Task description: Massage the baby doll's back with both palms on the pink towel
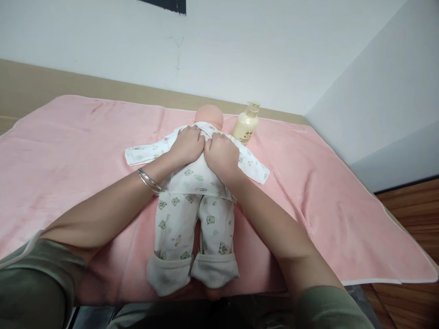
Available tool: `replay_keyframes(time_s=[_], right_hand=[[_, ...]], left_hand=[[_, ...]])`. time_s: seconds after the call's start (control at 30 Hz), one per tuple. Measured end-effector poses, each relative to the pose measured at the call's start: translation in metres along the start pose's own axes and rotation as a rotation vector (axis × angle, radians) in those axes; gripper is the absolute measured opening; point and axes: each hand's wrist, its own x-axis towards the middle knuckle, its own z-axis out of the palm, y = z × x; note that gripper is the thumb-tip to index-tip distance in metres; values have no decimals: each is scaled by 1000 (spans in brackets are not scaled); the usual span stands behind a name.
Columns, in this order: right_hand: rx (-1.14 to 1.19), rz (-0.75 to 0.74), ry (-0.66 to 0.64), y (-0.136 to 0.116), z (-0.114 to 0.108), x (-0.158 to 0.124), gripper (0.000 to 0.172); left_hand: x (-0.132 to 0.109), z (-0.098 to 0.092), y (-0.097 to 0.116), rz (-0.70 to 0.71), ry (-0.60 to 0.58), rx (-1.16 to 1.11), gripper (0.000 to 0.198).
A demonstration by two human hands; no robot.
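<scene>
A baby doll [209,115] lies stretched out on a pink blanket, its bare round head away from me and no face showing. It wears a white baby shirt [194,176] with small green animal prints and matching pants [178,226] with turned-up cuffs. My left hand [188,144] and my right hand [222,153] rest side by side on the upper part of the shirt, just below the head. Both have their fingers curled and closed on the shirt cloth, thumbs close together. The sleeves spread out to either side.
A cream pump bottle [246,125] stands just right of the doll's head. The pink blanket [85,146] covers the tabletop, with creases on the right. A white wall [240,55] rises behind, and another wall bounds the right side.
</scene>
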Motion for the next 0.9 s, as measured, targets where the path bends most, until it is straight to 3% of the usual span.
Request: replay_keyframes(time_s=[0.3, 0.43, 0.53, 0.63, 0.8, 0.9], right_hand=[[146, -21, -32, 6, -1, 7, 35], [317, -57, -78, 9, -14, 13, 37], [435, -26, -8, 8, -24, 15, 46], [374, -3, 67, 5, -24, 12, 51], [225, -98, -94, 3, -19, 9, 48], [245, -65, -17, 3, -22, 10, 54]], left_hand=[[-9, 10, 5, -47, 144, -93, 35], [-15, 11, 6, -29, 212, -72, 36], [-19, 13, 7, -9, 247, -91, 38], [-20, 14, 7, -15, 265, -136, 41], [-22, 14, 7, -26, 277, -161, 45], [-23, 14, 8, -23, 285, -174, 46]])
